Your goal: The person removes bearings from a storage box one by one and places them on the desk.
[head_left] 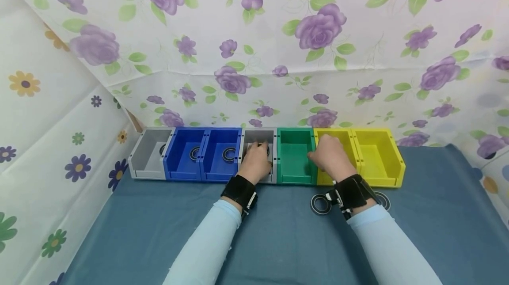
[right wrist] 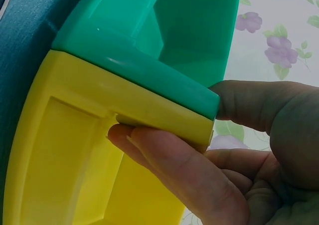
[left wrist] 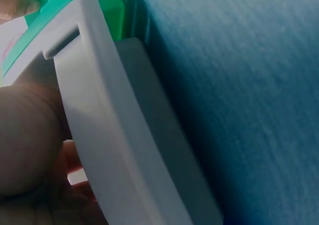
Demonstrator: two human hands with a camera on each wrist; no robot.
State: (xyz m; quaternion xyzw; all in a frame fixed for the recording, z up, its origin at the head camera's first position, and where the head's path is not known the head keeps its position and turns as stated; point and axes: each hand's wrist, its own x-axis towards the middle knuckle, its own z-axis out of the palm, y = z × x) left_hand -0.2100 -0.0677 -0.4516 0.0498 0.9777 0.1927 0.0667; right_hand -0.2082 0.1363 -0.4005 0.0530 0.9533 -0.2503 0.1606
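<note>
I see the fingers [right wrist: 184, 170] of the right hand [head_left: 333, 157] pinching the abutting walls of the green bin [head_left: 295, 154] and yellow bin [right wrist: 55, 150], probably for steadiness, while the left hand [head_left: 256, 163] dips into the gray bin [left wrist: 107, 125] over a bearing [head_left: 268, 150], its grip hidden from me.

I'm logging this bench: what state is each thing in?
Left hand: grip unclear
Right hand: pinching two adjoining bins
Left gray bin: ring partly visible
Left blue bin: ring inside
Right blue bin: ring inside
Middle gray bin: left hand inside
Green bin: upright, pinched
Left yellow bin: upright, pinched
Right yellow bin: upright, untouched
Left table ring: flat
Right table ring: flat, partly hidden
</note>
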